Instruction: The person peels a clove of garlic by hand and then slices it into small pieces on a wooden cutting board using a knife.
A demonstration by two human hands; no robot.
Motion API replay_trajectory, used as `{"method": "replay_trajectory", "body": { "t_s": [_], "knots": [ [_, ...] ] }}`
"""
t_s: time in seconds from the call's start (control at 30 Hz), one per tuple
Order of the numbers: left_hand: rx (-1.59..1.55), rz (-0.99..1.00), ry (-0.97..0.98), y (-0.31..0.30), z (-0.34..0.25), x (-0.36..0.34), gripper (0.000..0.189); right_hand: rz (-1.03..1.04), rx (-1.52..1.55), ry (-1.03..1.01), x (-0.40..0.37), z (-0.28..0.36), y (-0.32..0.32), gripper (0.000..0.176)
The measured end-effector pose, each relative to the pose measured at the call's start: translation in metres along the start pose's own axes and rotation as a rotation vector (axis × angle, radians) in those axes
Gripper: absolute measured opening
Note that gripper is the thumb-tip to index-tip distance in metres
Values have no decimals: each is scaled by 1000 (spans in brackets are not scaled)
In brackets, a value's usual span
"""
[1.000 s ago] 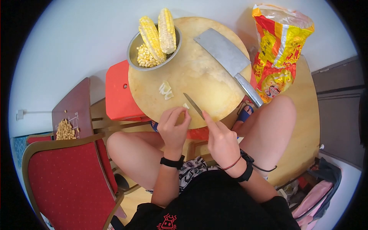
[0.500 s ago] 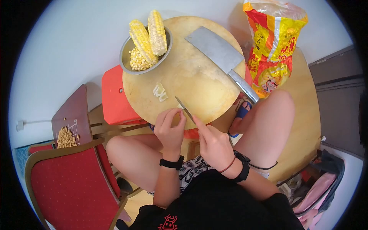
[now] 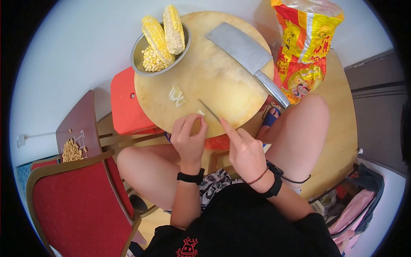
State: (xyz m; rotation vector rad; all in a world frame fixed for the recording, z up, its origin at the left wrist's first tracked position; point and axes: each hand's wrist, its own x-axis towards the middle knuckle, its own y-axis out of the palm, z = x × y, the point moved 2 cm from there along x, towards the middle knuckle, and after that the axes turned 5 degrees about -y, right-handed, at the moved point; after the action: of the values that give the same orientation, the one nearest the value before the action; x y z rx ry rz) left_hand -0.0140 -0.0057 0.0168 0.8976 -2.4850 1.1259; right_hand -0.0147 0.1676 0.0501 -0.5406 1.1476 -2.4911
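Note:
My left hand [image 3: 189, 133] pinches a small pale piece [image 3: 200, 112] near the front edge of the round wooden board [image 3: 205, 81]. A small knife [image 3: 209, 109] is held in my right hand [image 3: 245, 150], its blade pointing up and left, just right of the piece and apart from it. Thin pale peelings [image 3: 177, 96] lie on the board, left of the knife tip. At the board's upper left stands a metal bowl [image 3: 138, 58] with two corn cobs [image 3: 165, 36] and loose kernels [image 3: 153, 61]. A large cleaver [image 3: 242, 49] lies flat at the upper right.
A red stool [image 3: 124, 103] is left of the board. A red and yellow bag [image 3: 306, 47] stands to the right. Peanuts [image 3: 72, 150] lie on a brown surface [image 3: 81, 118] at the left, behind a red chair [image 3: 81, 205]. My knees flank the board's front.
The knife and my right hand have moved slightly right, away from the piece in my left hand. The peelings look more bunched, and the view has shifted a little.

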Motion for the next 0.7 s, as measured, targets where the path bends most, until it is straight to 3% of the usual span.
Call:
{"method": "replay_trajectory", "body": {
  "t_s": [0.37, 0.7],
  "knots": [
    [-34, -35, 41, 1, 2, -7, 20, -162, -34, 27, -1, -24, -13, 62],
    [-36, -50, 18, 0, 1, -8, 17, -74, -8, -11, 0, -9, -4, 61]
  ]
}}
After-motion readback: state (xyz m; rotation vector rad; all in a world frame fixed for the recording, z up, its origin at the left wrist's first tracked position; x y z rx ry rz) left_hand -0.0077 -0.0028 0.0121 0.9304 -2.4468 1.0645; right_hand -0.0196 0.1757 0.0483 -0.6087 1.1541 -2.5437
